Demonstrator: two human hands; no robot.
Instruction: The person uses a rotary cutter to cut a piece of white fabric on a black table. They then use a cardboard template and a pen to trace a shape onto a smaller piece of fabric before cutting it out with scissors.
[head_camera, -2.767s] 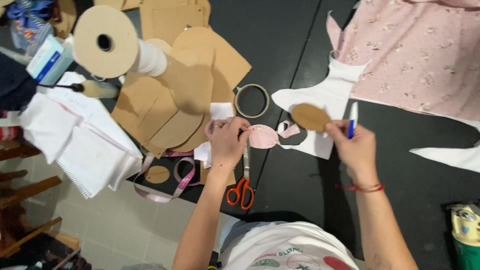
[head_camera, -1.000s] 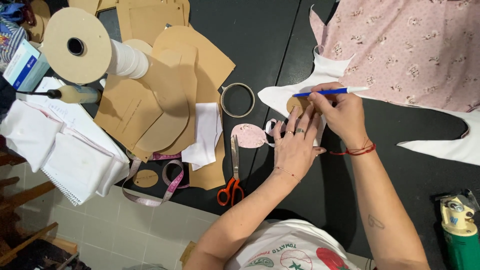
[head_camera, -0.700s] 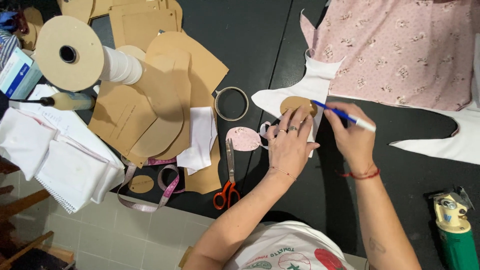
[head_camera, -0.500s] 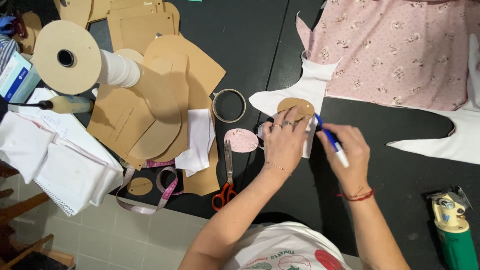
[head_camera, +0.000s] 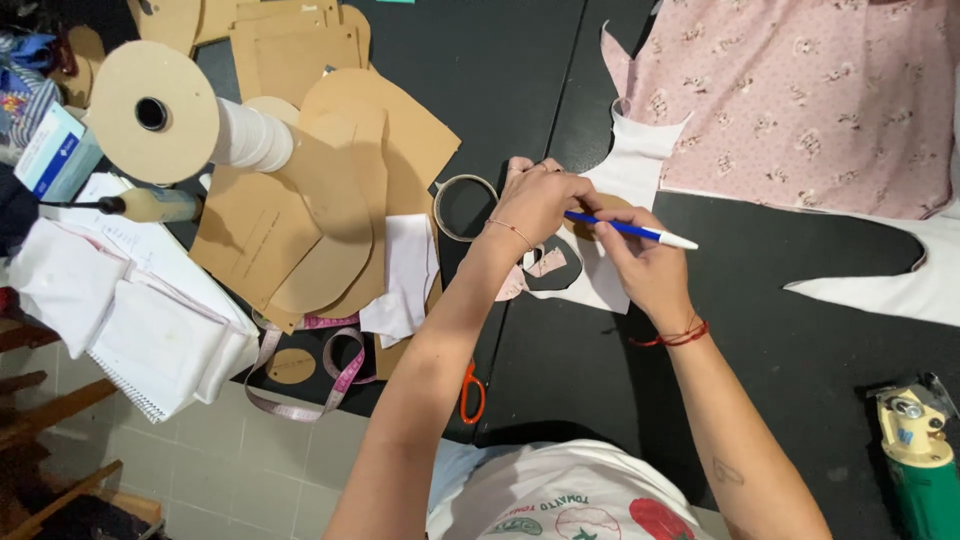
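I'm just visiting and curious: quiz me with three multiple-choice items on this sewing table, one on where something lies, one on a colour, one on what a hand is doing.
1. Where does the pink floral fabric lie?
A. at the top right of the black table
B. under the notebook
C. on the floor tiles

2. What colour are the handles of the scissors by the left forearm?
A. green
B. orange-red
C. white

3. What is the right hand doing?
A. resting flat and empty
B. gripping the tape measure
C. holding a blue pen

Answers:
1 A: the floral fabric spreads over the table's far right corner.
2 B: an orange-red handle loop shows beside the forearm.
3 C: the fingers pinch the pen, its white end pointing right, next to the left hand pressing on the white cloth piece.
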